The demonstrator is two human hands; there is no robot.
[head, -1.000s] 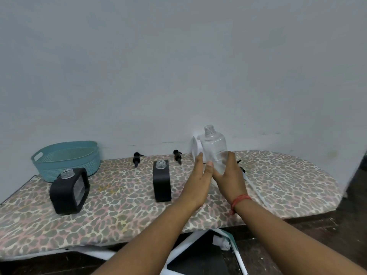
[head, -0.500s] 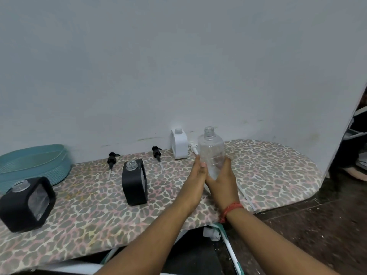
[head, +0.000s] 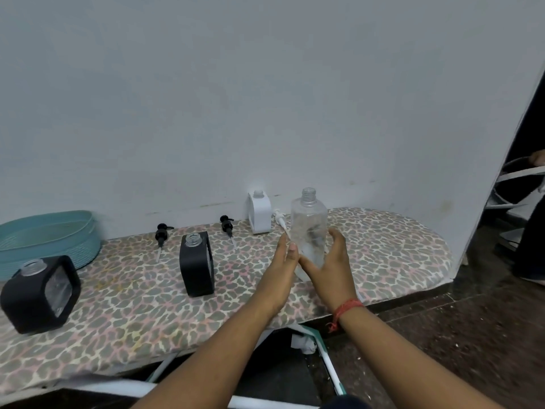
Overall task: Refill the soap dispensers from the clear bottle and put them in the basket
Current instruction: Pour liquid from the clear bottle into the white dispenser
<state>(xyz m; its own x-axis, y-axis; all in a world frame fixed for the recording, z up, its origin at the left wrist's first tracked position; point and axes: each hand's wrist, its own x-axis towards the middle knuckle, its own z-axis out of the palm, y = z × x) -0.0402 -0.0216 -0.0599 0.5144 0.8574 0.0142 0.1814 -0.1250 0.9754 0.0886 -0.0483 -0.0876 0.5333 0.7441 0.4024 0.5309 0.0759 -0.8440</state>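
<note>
A: Where are the hands?

B: The right hand (head: 330, 265) curls around the lower part of the clear bottle (head: 309, 228), thumb on the near left face and fingers on the right side, grasping it. The left hand (head: 281, 261) lies alongside with straight fingers, its fingertips at the bottle's left edge; whether they press it cannot be told.

A: How does the bottle stand?

B: Upright, uncapped, above the right part of the leopard-print board (head: 383, 246), between both hands.

A: And the dispensers?

B: A black dispenser (head: 197, 264) stands open-necked near the left hand. A second black dispenser (head: 39, 293) sits at the board's left end, tilted. A white dispenser (head: 259, 214) stands by the wall (head: 265, 98), just behind the bottle.

A: The loose parts?

B: Two black pumps (head: 161, 231) (head: 227, 224) lie near the wall; a white pump (head: 280, 219) lies beside the white dispenser.

A: The basket?

B: The teal basket (head: 47, 237) sits far left, behind the tilted dispenser.
</note>
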